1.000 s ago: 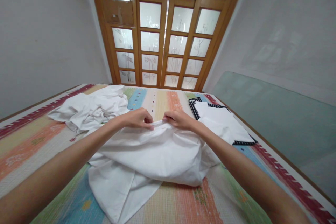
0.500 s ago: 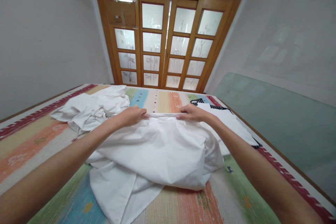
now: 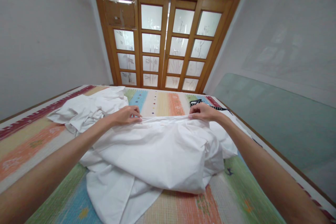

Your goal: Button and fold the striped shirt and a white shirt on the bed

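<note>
A white garment, which looks like a shirt (image 3: 162,157), lies loosely bunched in front of me on the striped bedspread, with one lower flap spread toward me on the left. My left hand (image 3: 127,115) pinches the left part of its straight far edge between thumb and fingers. At the right part of that same edge, my right hand (image 3: 203,112) has its fingers closed on the fabric. Between the two hands the edge runs nearly straight, with small creases below it.
Another crumpled white cloth (image 3: 94,106) lies beyond my left forearm. A black-and-white patterned item (image 3: 195,102) shows behind my right hand, partly covered. The striped bedspread (image 3: 189,206) lies underneath. A pale green panel (image 3: 275,119) stands along the right wall; wooden glazed doors (image 3: 164,42) are ahead.
My hands have moved apart along the garment's far edge, the left one leftward and the right one rightward. White fabric on the right has shifted a little.
</note>
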`<state>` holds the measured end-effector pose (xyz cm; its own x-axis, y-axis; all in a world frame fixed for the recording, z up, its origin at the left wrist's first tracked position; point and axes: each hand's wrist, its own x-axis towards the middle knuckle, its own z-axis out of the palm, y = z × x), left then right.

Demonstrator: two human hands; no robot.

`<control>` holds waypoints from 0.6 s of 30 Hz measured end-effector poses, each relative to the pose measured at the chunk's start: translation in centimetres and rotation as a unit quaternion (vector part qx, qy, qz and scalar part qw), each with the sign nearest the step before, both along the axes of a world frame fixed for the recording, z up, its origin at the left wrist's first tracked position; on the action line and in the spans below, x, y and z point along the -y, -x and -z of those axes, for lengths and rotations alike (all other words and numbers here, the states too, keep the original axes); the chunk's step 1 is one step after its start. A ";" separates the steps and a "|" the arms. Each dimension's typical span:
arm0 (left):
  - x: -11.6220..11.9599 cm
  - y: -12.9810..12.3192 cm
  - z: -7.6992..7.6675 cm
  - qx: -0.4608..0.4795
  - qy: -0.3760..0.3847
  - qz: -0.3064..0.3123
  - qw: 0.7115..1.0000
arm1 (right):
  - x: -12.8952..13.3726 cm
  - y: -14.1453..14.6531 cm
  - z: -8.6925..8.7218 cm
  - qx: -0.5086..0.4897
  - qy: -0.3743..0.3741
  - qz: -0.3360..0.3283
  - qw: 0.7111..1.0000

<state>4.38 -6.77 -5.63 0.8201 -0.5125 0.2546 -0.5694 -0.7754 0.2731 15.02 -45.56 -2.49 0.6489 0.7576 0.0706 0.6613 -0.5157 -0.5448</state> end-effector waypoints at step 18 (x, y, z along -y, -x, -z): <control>0.7 1.2 0.6 -0.139 0.084 -0.080 0.984 | 0.3 0.6 0.1 0.061 -0.022 0.016 0.998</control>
